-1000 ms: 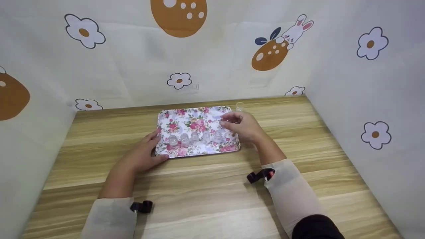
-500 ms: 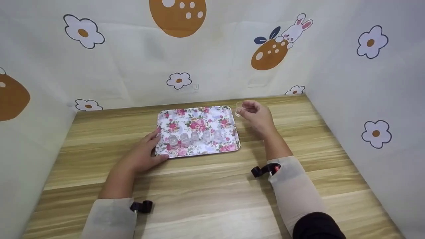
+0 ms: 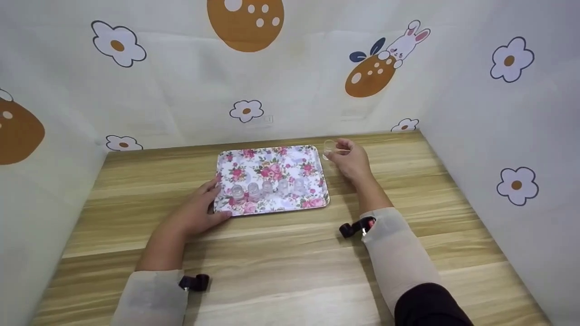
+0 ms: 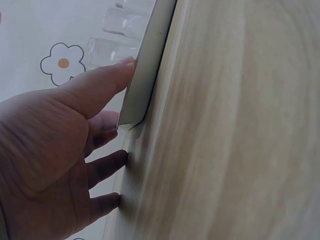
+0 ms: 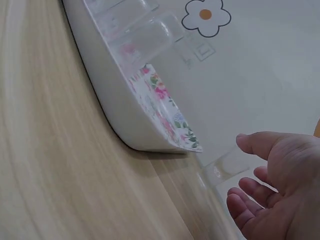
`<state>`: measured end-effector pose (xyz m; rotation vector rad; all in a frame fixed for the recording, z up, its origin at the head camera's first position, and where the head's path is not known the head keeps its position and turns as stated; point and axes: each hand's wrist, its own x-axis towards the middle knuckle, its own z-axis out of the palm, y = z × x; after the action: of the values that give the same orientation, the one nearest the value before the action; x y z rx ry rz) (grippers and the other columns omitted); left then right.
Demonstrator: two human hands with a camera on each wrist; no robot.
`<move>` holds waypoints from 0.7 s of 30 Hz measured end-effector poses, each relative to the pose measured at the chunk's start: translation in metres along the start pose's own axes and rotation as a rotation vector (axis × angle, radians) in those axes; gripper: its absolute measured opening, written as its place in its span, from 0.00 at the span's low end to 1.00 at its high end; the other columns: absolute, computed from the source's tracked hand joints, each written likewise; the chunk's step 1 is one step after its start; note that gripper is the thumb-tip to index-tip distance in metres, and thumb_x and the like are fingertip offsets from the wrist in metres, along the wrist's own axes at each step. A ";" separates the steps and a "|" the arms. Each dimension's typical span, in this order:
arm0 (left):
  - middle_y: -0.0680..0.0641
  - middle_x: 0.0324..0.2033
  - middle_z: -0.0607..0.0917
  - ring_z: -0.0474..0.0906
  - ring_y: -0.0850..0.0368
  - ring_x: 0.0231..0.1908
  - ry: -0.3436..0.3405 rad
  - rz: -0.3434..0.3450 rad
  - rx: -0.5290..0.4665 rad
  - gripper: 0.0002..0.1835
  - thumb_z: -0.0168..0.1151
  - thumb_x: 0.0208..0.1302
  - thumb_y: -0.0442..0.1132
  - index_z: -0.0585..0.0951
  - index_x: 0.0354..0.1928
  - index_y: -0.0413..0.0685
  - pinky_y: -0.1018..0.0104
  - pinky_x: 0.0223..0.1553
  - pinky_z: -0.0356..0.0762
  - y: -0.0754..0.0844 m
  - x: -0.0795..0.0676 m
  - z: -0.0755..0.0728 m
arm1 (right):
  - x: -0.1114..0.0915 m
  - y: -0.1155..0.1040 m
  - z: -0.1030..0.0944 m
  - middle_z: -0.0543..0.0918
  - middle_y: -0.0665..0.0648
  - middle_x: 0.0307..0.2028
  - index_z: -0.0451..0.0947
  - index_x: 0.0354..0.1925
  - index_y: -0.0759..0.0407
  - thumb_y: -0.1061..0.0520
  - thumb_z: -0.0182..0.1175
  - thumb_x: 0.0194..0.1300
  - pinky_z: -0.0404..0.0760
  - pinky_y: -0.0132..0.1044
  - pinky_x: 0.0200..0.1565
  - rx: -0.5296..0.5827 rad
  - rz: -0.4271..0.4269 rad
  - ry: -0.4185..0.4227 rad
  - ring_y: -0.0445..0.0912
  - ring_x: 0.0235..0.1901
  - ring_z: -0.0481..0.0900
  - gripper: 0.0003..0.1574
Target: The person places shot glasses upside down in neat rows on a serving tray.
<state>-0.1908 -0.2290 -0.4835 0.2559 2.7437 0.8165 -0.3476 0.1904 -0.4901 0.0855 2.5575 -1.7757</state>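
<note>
In the head view, a white floral tray (image 3: 272,158) lies on the wooden table. Along its near side stand several small clear glasses (image 3: 238,194) in a row. My left hand (image 3: 199,210) holds the tray's near left corner; in the left wrist view, its thumb (image 4: 117,75) presses on the rim and the lower fingers reach the table. Just past the tray's far right corner stands another small clear glass (image 3: 329,148). My right hand (image 3: 353,160) has thumb and curled fingers around this glass, which shows between them in the right wrist view (image 5: 222,167).
Behind the table (image 3: 281,253) rises a pale wall sheet (image 3: 181,90) printed with flowers and orange fruit. A second sheet (image 3: 471,117) closes off the right side. Both forearms wear pale sleeves with a black wrist camera (image 3: 355,227).
My right hand has moved from over the tray's right side to the glass beyond its corner, staying there over the last half second. The left hand has stayed on the tray.
</note>
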 end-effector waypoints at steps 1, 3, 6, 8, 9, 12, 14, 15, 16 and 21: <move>0.44 0.88 0.46 0.45 0.31 0.85 0.003 0.003 0.000 0.49 0.66 0.74 0.59 0.57 0.85 0.42 0.33 0.84 0.49 0.000 0.000 0.000 | 0.002 0.000 0.001 0.80 0.63 0.68 0.74 0.71 0.63 0.53 0.76 0.66 0.82 0.46 0.69 -0.005 0.000 -0.001 0.56 0.67 0.81 0.40; 0.44 0.88 0.46 0.45 0.30 0.85 0.004 0.008 0.004 0.49 0.66 0.74 0.59 0.57 0.85 0.42 0.32 0.84 0.49 0.001 0.000 -0.001 | 0.006 0.001 0.002 0.81 0.64 0.67 0.74 0.72 0.64 0.54 0.75 0.66 0.81 0.46 0.71 -0.027 0.001 -0.006 0.57 0.68 0.81 0.41; 0.43 0.88 0.45 0.45 0.30 0.85 0.002 0.011 0.010 0.49 0.66 0.74 0.59 0.57 0.85 0.41 0.32 0.84 0.49 0.001 0.000 0.000 | 0.011 0.000 0.005 0.81 0.65 0.65 0.74 0.71 0.66 0.55 0.74 0.67 0.80 0.46 0.72 -0.075 0.014 -0.017 0.57 0.67 0.80 0.40; 0.44 0.88 0.45 0.44 0.30 0.85 -0.003 0.008 0.015 0.49 0.66 0.74 0.60 0.57 0.85 0.42 0.32 0.84 0.49 0.001 0.000 0.000 | 0.013 -0.001 0.008 0.82 0.66 0.63 0.75 0.70 0.67 0.56 0.73 0.66 0.79 0.46 0.72 -0.113 0.021 -0.013 0.57 0.66 0.80 0.38; 0.44 0.88 0.45 0.44 0.30 0.85 -0.005 0.006 0.018 0.49 0.65 0.74 0.60 0.57 0.85 0.42 0.32 0.84 0.48 0.001 0.001 0.000 | 0.015 -0.001 0.009 0.82 0.66 0.62 0.75 0.69 0.67 0.56 0.73 0.66 0.79 0.46 0.72 -0.134 0.023 -0.010 0.57 0.65 0.80 0.37; 0.45 0.88 0.44 0.43 0.30 0.85 -0.013 -0.004 0.023 0.50 0.65 0.74 0.62 0.57 0.85 0.44 0.31 0.84 0.48 0.001 0.001 0.000 | 0.017 -0.001 0.011 0.84 0.66 0.59 0.79 0.64 0.66 0.57 0.73 0.65 0.79 0.47 0.71 -0.190 0.019 0.003 0.57 0.62 0.80 0.33; 0.45 0.88 0.44 0.43 0.30 0.85 -0.012 -0.005 0.022 0.50 0.65 0.74 0.62 0.57 0.85 0.44 0.31 0.84 0.48 0.001 0.001 0.000 | 0.018 0.000 0.012 0.84 0.65 0.57 0.80 0.63 0.65 0.56 0.73 0.65 0.80 0.48 0.69 -0.227 0.017 0.008 0.56 0.60 0.80 0.31; 0.45 0.88 0.44 0.43 0.30 0.85 -0.012 -0.007 0.020 0.50 0.65 0.74 0.62 0.57 0.85 0.44 0.31 0.84 0.48 0.001 0.001 0.000 | 0.018 0.000 0.012 0.84 0.65 0.57 0.81 0.62 0.65 0.56 0.73 0.64 0.81 0.49 0.68 -0.242 0.014 0.009 0.56 0.59 0.81 0.30; 0.45 0.88 0.44 0.43 0.30 0.85 -0.010 -0.006 0.018 0.50 0.65 0.74 0.62 0.57 0.85 0.44 0.31 0.84 0.48 0.001 0.000 0.000 | 0.018 0.000 0.013 0.85 0.65 0.56 0.82 0.61 0.65 0.56 0.73 0.64 0.81 0.49 0.67 -0.259 0.012 0.011 0.57 0.58 0.81 0.29; 0.45 0.88 0.45 0.43 0.30 0.85 0.000 -0.003 0.014 0.49 0.66 0.74 0.60 0.57 0.85 0.43 0.32 0.84 0.48 0.001 -0.001 -0.001 | 0.017 0.001 0.014 0.86 0.66 0.55 0.85 0.60 0.63 0.54 0.74 0.65 0.82 0.51 0.65 -0.302 -0.005 0.013 0.58 0.57 0.82 0.27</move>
<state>-0.1901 -0.2292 -0.4820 0.2547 2.7498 0.7970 -0.3651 0.1786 -0.4971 0.0837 2.8000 -1.3731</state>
